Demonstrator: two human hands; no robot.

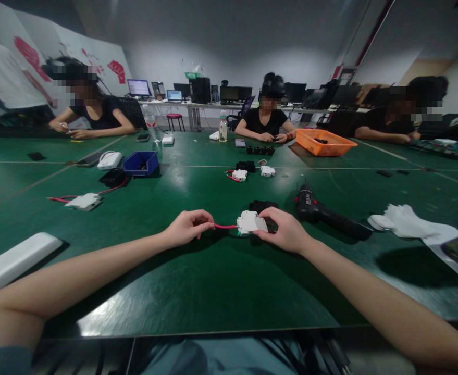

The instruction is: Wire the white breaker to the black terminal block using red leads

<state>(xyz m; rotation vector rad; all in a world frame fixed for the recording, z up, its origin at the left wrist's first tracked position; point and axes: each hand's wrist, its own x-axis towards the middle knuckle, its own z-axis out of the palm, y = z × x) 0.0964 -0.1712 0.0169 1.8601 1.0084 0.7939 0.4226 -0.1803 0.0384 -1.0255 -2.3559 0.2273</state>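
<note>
My right hand (285,229) grips the right end of a white circuit breaker (248,223), with the thumb at the near side and the fingers over the far side. A red wire (224,226) runs out of its left end. My left hand (189,228) is closed in a pinch on the wire's other end; the tip is hidden by the fingers. Just behind the breaker lies a black part (263,205), partly covered by my right hand. To the right of that hand a black electric screwdriver (322,214) rests on the green table (197,291).
Another breaker with red wires (84,201) lies left, near a blue bin (140,163). More white breakers (239,175) sit ahead. An orange basket (324,142) stands far right. White gloves (404,223) lie right and a white bar (21,263) left. Several people sit around.
</note>
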